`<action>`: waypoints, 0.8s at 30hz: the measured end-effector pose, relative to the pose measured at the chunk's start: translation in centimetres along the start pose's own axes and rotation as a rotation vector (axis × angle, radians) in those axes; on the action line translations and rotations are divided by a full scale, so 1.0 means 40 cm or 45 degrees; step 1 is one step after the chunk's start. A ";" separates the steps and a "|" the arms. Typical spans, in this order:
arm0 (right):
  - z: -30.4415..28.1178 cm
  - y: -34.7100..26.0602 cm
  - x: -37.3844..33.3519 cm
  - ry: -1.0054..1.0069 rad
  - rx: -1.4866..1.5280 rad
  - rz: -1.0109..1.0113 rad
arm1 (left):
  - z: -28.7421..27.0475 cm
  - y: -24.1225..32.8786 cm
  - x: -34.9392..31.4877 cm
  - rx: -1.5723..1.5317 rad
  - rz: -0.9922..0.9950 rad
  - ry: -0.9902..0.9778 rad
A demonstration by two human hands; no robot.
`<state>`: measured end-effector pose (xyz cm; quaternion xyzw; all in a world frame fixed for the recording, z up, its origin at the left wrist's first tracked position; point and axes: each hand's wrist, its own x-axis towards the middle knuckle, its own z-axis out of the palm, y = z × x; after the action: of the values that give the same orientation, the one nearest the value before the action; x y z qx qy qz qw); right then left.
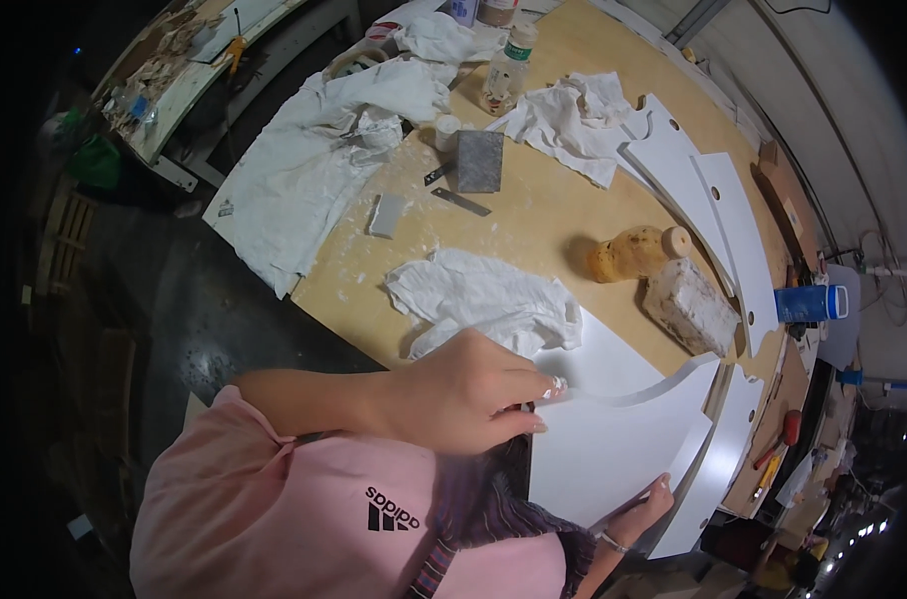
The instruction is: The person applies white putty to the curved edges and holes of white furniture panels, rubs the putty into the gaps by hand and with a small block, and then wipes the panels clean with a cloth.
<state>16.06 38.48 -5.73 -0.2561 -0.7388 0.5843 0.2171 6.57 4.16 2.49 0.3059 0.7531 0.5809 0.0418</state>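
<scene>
My white curved-edge panel (pixel 613 454) lies at 4 o'clock from my left hand (pixel 468 397), 11 o'clock from my right hand (pixel 637 515). My right grasps its edge; my bent left fingers meet its corner, pinching or not, I can't tell.

Upper body: 1 pink fabric garment (pixel 303 519) with a loose, creased left sleeve (pixel 214 439). Garment marking: black lettering beside 3 slanted black bars (pixel 382 517). Front: 1 dark woven cloth with thin multicoloured stripes (pixel 483 509). Right wrist (pixel 625 532): 1 slim, pale bracelet (pixel 613 543). Left hand (pixel 463 394): white residue (pixel 559 382) at 1 fingertip.
</scene>
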 end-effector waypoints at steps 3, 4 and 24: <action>0.003 -0.009 0.006 0.000 -0.052 0.062 | 0.024 -0.046 -0.003 0.322 0.067 0.197; 0.006 -0.018 0.006 -0.010 -0.121 0.108 | 0.025 -0.067 -0.002 0.355 0.063 0.280; 0.057 0.013 -0.006 0.095 -0.194 0.198 | -0.453 -0.573 -0.096 0.885 -0.640 1.366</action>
<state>14.92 36.71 -6.76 -0.3500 -0.7505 0.5315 0.1783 -7.33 -16.34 -13.47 -0.2125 0.8605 0.3493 -0.3040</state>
